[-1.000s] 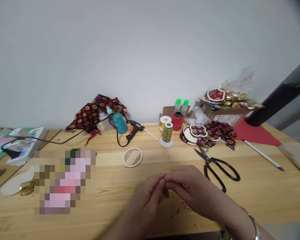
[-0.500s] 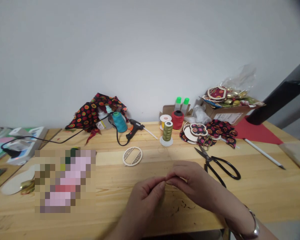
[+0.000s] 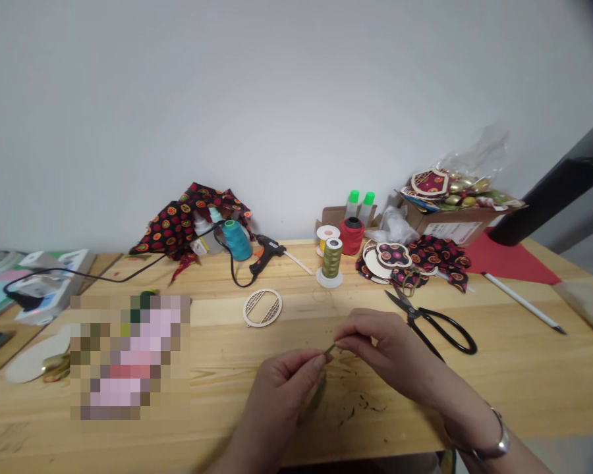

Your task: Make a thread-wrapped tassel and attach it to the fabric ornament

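Near the table's front, my left hand (image 3: 291,382) pinches a strip of olive-green thread (image 3: 330,349) between thumb and forefinger. A looser green part of it hangs below those fingers, largely hidden by the hand. My right hand (image 3: 375,342) is closed in a pinch on the thread's other end, a small gap from the left fingertips. Just right of the right hand lie black-handled scissors (image 3: 412,313), blades pointing up and left. A round wooden lattice frame (image 3: 261,308) lies flat beyond my left hand. Behind the hands stands an olive-green thread spool (image 3: 332,260).
A glue gun (image 3: 267,253) with its cord, a teal thread cone (image 3: 236,240) and patterned cloth (image 3: 170,220) are at the back left. Red thread (image 3: 352,236), fabric-covered pieces (image 3: 394,255) and a filled cardboard box (image 3: 449,224) stand back right. A white pencil (image 3: 524,303) lies at right.
My right hand has shifted slightly up and away from the left. Green thread now shows between the fingertips and below my left hand.
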{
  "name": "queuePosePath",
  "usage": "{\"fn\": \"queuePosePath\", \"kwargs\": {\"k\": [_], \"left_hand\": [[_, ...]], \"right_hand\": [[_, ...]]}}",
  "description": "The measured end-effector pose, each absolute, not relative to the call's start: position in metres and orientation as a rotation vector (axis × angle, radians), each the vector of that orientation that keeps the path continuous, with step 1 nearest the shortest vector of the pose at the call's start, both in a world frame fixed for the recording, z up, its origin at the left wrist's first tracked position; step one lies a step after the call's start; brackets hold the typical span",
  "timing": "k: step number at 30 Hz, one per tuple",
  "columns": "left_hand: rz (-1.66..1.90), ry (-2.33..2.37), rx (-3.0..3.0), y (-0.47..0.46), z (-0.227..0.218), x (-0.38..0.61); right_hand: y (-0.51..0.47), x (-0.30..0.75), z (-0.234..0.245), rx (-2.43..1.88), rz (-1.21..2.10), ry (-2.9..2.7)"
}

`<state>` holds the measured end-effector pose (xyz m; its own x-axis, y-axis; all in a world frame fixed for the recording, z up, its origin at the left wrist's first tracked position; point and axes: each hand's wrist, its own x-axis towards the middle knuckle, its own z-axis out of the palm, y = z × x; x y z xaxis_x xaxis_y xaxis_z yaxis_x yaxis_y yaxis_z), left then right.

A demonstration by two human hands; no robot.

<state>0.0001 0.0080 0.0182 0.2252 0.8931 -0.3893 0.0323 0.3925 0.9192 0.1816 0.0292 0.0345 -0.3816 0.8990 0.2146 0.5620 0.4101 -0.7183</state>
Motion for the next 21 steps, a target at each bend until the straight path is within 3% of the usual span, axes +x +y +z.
{"fn": "queuePosePath", "kwargs": {"k": [11,16,21], "left_hand": [[0.819,1.26,0.905,0.009,0.013,-0.004],[0.832,1.242,0.87,0.009,0.008,-0.003],[0.847,1.189,0.858,0.007,0.01,-0.001]], "right_hand": [[0.025,0.226,0.015,-1.605,0.184,-1.921],[0.002,0.222,0.025,-1.67,0.66,-1.848],[-0.009,0.167,0.021,-1.373,1.264,-1.536]]}}
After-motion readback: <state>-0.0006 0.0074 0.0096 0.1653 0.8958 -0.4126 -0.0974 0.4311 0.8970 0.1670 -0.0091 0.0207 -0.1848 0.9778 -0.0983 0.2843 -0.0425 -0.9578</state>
